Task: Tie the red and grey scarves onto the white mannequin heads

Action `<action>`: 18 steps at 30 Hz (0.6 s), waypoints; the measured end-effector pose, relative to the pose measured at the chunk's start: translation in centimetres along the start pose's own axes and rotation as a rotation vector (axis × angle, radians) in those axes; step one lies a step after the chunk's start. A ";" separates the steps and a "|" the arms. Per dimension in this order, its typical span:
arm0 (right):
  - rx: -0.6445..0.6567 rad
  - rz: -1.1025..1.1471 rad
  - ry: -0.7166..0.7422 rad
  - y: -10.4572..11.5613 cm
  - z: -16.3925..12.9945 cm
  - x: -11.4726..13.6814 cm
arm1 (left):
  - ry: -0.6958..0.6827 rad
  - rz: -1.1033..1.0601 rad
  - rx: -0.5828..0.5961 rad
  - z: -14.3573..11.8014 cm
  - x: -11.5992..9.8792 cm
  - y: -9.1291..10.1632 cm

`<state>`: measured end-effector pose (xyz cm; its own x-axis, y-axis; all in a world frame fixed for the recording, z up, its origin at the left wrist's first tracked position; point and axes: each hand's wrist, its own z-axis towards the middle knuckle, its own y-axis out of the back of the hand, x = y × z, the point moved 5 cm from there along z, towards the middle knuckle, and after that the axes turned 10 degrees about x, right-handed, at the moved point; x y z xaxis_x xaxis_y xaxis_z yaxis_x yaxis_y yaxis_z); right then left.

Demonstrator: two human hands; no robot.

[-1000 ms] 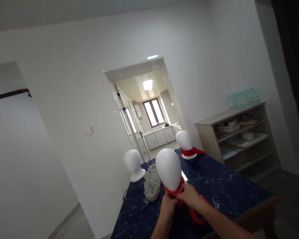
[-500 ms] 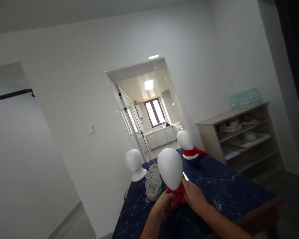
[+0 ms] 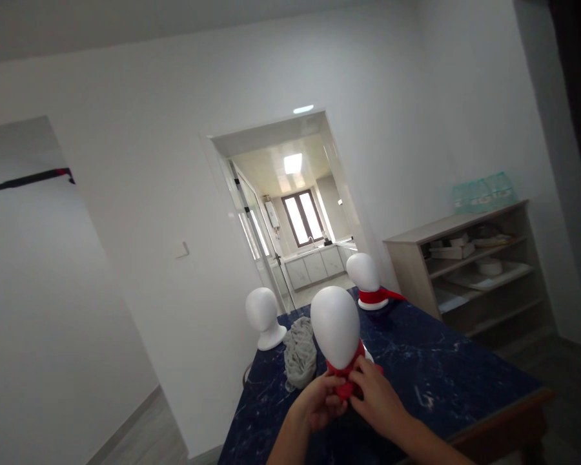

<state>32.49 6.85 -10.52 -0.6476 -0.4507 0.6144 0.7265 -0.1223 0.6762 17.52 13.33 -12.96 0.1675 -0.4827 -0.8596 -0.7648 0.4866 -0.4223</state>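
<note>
Both hands are now closing in at the neck of the nearest foam head (image 3: 336,326), at 6 o'clock on the counter (image 3: 440,368), the left hand (image 3: 317,407) and right hand (image 3: 375,400) fingers pinching the red scarf (image 3: 346,381), its loose tail gathered up.

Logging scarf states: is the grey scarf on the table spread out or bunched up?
Bunched up: the grey scarf lies in a crumpled heap on the table, between two bare mannequin heads.
</note>
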 end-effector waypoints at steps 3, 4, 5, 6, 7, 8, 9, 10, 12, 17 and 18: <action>0.047 0.183 0.007 0.1 0.2 -0.6 | -0.060 0.029 0.013 -0.3 0.2 0.1; 0.082 0.278 0.009 0.1 0.2 -1.0 | -0.080 0.043 0.016 -0.4 0.3 0.2; 0.123 0.388 -0.001 0.1 0.3 -1.4 | -0.095 0.059 0.017 -0.5 0.4 0.3; 0.160 0.499 -0.021 0.2 0.3 -2.0 | -0.101 0.073 0.016 -0.5 0.5 0.5; 0.186 0.598 -0.050 0.3 0.2 -2.6 | -0.104 0.088 0.013 -0.5 0.6 0.7; 0.198 0.677 -0.081 0.4 0.2 -3.3 | -0.111 0.111 -0.001 -0.4 0.7 1.0; 0.193 0.732 -0.109 0.7 0.2 -3.9 | -0.132 0.158 -0.030 -0.4 0.6 1.3; 0.179 0.760 -0.133 1.0 0.1 -4.5 | -0.163 0.222 -0.072 -0.3 0.4 1.6; 0.158 0.770 -0.179 1.8 0.0 -5.7 | -0.253 0.373 -0.181 -0.3 -0.4 2.3; 0.176 0.571 -0.192 4.4 -0.5 -7.4 | -0.489 0.648 -0.209 -0.4 -2.2 2.2; 0.171 0.513 -0.170 4.9 -0.6 -7.5 | -0.485 0.703 -0.162 -0.3 -2.1 1.9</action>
<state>41.09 9.08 -12.05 -0.2597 -0.2640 0.9289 0.9195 0.2263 0.3214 15.47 15.07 -11.85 -0.1585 0.2729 -0.9489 -0.8632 0.4282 0.2674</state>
